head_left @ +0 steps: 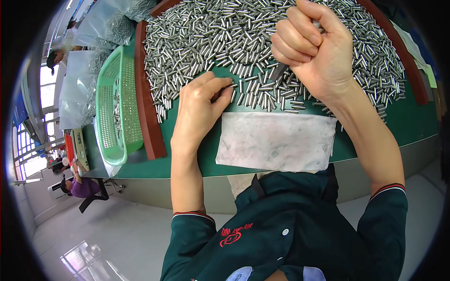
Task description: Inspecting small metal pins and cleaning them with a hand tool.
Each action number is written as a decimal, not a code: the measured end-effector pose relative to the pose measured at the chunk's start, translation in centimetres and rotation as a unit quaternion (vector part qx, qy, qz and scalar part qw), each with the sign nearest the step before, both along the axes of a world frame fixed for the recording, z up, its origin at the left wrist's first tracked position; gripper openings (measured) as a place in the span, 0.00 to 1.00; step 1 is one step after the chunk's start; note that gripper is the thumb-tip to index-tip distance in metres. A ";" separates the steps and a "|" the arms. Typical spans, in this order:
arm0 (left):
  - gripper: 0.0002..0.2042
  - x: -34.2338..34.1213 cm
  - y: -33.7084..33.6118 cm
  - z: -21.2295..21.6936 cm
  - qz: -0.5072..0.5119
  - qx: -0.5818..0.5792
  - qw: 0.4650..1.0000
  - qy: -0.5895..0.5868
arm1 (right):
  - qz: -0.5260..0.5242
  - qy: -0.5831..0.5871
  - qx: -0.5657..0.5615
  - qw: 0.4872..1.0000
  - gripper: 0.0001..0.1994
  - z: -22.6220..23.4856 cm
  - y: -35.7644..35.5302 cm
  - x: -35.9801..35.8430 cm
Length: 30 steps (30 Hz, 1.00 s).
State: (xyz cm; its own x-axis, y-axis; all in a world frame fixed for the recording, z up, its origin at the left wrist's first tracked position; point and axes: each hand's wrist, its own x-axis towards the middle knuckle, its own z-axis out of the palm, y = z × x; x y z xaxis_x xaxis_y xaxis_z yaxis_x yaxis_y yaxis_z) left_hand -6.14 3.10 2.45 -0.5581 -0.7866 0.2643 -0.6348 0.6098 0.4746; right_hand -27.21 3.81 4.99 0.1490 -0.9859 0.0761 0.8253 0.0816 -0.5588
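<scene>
A thick spread of short, shiny metal pins covers the green tabletop in front of me. My left hand is at the near edge of the spread, its thumb and forefinger bent together around a metal pin. My right hand is raised over the pins in a fist. It grips a dark, narrow tool, whose end slants down towards the pins; the rest is hidden in the fist. Between my forearms lies a smudged, whitish cloth at the table's near edge.
Reddish-brown strips border the pins at left and right. Left of them stands a green perforated basket with some pins inside. Clear plastic bags of pins lie beyond it. A person in purple sits at the far left.
</scene>
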 end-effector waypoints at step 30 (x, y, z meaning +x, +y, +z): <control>0.02 -0.2 -0.6 -0.3 0.018 0.352 0.901 0.251 | 0.012 0.016 -0.029 0.999 0.22 -0.3 -0.1 -0.2</control>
State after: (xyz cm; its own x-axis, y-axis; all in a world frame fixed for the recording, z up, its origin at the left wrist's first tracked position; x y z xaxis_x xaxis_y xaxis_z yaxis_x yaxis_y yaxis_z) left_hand -6.31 2.53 2.14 -0.4777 -0.8732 -0.0964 -0.2459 0.0275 0.9689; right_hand -27.41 3.69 4.73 0.1754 -0.9762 0.1274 0.8055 0.0679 -0.5886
